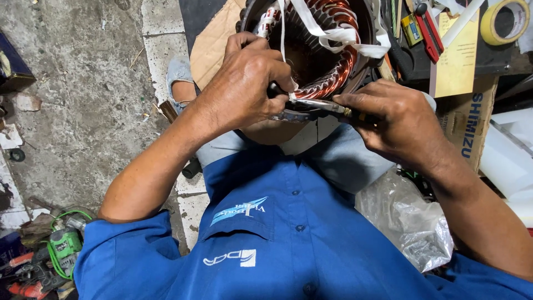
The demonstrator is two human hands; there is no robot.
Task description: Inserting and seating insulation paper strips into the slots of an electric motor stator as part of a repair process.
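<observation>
The left hand point(244, 83) pinches the metal tip of the pliers point(311, 106) against the copper winding point(327, 83) of the motor stator point(311, 50) (at 12 o'clock); the right hand point(394, 119) has its grip closed on the pliers' handle, with white tape point(338, 34) draped above.

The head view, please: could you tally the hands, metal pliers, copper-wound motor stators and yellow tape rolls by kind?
Hands: 2 (left hand, right hand)
Metal pliers: 1
Copper-wound motor stator: 1
Yellow tape roll: 1
Total: 5
</observation>
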